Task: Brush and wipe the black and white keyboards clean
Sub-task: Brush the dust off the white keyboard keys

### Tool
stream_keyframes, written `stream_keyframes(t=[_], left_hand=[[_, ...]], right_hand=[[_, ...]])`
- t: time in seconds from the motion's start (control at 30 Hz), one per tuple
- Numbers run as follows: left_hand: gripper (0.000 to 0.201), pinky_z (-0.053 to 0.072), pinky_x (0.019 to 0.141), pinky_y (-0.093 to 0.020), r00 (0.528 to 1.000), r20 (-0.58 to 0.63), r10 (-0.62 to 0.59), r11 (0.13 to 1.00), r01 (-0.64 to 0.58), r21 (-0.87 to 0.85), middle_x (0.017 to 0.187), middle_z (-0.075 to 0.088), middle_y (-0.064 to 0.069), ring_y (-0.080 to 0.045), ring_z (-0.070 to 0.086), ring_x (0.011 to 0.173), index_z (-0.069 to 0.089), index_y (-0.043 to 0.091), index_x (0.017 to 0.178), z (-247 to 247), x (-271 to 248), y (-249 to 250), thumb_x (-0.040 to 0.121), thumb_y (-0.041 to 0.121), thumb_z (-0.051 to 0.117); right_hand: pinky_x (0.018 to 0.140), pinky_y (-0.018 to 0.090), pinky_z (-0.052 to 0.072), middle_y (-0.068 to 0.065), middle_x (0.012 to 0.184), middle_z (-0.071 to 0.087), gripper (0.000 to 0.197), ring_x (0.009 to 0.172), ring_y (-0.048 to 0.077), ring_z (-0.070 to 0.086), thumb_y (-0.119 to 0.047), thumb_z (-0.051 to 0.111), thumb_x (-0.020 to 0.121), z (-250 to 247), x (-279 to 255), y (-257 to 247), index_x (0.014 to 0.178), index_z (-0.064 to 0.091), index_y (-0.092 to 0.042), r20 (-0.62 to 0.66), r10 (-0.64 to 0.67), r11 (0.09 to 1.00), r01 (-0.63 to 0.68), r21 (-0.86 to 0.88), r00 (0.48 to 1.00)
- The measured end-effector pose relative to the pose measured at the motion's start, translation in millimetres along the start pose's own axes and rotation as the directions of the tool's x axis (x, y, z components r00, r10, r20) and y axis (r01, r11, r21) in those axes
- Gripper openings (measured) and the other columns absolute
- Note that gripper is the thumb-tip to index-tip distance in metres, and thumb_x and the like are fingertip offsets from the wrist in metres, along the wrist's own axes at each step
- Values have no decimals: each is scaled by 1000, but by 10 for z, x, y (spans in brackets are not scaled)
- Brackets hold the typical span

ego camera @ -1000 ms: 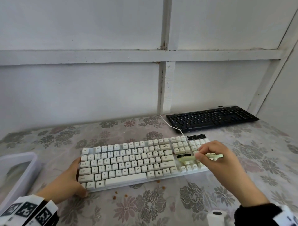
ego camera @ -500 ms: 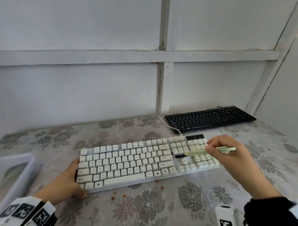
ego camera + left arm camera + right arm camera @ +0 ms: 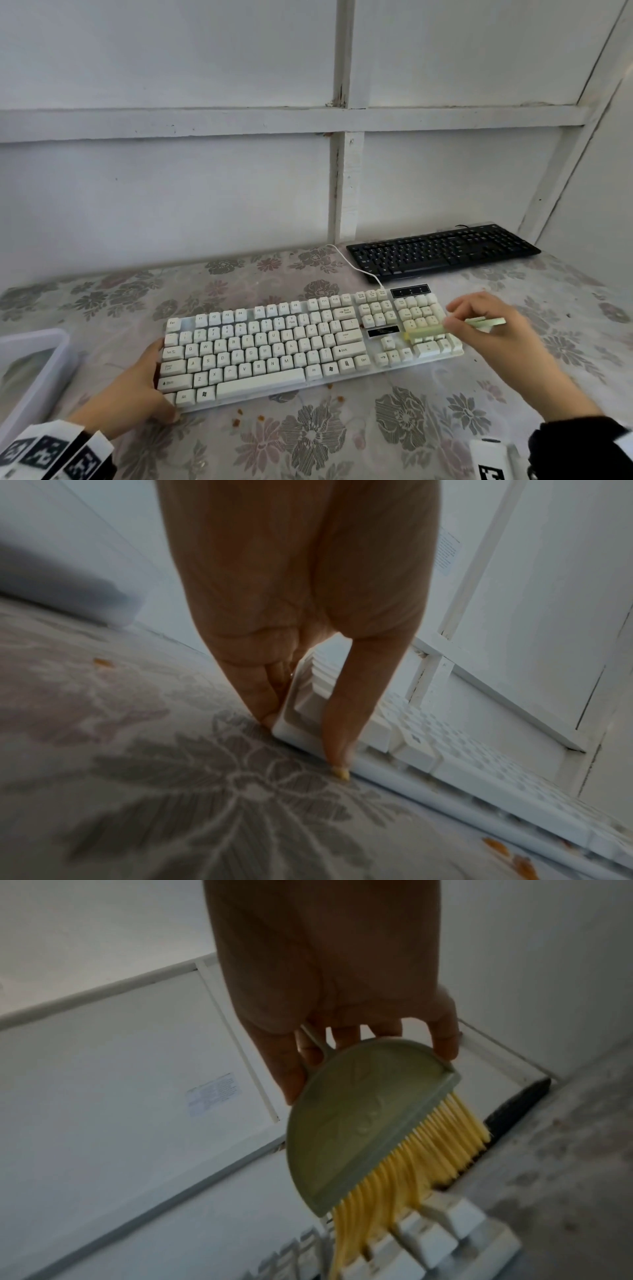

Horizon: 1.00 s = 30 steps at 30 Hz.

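The white keyboard (image 3: 308, 346) lies across the middle of the floral tablecloth (image 3: 342, 442), and the yellow bristles of a pale green brush (image 3: 359, 1123) press down among the keys of its number pad at the right end. The right hand (image 3: 493, 329) pinches the brush by its thin handle, fingers curled round it, while the left hand (image 3: 137, 390) clasps the keyboard's near left corner, thumb along the front edge and fingers against the left side. The black keyboard (image 3: 442, 251) sits apart at the far right by the white wall (image 3: 171, 188), orange crumbs (image 3: 239, 419) dot the cloth in front, and a white bin (image 3: 37, 363) stands at the left edge.
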State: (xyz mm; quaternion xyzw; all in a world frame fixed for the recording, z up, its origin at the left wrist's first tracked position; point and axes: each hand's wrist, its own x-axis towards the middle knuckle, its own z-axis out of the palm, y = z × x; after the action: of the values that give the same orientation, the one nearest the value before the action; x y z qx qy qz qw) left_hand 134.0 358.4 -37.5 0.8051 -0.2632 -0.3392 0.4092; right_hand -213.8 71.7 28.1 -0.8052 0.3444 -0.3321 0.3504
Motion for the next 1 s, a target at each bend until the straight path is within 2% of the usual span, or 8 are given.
stream_keyframes(t=[0.17,0.3,0.47,0.5,0.57,0.63,0.77,1.0], left_hand=[[113,51,89,-45,1000,-4,-6,1000,6,28,116,61,2,-20,59,107,28,34,129,6,-27,17,31,2,72],[114,52,86,-43,1000,-10,8,1000,-8,15,115,62,1,-20,60,105,29,31,131,8,-35,19,29,3,71],[115,52,82,-35,1000,0,13,999,-13,39,115,61,1,-17,59,105,26,27,137,32,-67,72,34,-1,69],[113,51,79,-32,1000,2,8,999,-8,49,116,60,2,-16,58,105,25,26,138,35,-66,86,37,-3,68],[113,51,80,-32,1000,6,-2,997,1,71,117,59,2,-16,57,106,24,27,139,36,-62,97,39,-3,69],[115,51,85,-34,1000,0,-3,997,3,79,117,59,3,-16,58,106,24,26,141,29,-62,77,39,-2,70],[115,50,86,-34,1000,0,-2,997,2,76,118,59,2,-17,57,107,22,28,140,20,-68,70,39,-1,69],[111,51,92,-38,997,15,81,996,-81,29,121,59,2,-14,59,110,25,24,139,-16,-11,-34,44,-1,75]], right_hand=[[89,29,40,-12,87,62,22,92,23,56,-11,72,78,-67,66,145,68,60,-26,-188,9,985,-41,-168,982],[67,10,41,-5,90,64,25,82,6,57,-6,70,80,-60,36,0,60,60,-18,-102,6,1000,-6,0,995],[85,47,43,-10,87,62,17,84,24,54,-20,71,80,-31,37,102,71,59,-27,-299,67,962,-141,-235,952],[86,45,44,-10,86,61,16,83,24,54,-21,70,81,-19,24,48,71,59,-27,-310,47,968,-119,-220,950],[71,22,45,-5,77,62,23,72,17,55,-14,69,83,85,-60,-196,64,60,-24,-246,0,994,-26,-103,969],[57,14,43,-4,69,61,17,62,7,55,-15,68,83,339,-198,-515,67,62,-20,-99,-52,998,54,19,994],[88,41,45,-21,86,60,37,86,-1,53,-64,48,69,1069,-503,-842,78,58,-30,194,-145,989,140,39,970],[90,31,21,-13,104,56,58,104,6,39,-68,22,60,1805,-659,-1343,89,52,-28,405,-163,976,207,-67,900]])
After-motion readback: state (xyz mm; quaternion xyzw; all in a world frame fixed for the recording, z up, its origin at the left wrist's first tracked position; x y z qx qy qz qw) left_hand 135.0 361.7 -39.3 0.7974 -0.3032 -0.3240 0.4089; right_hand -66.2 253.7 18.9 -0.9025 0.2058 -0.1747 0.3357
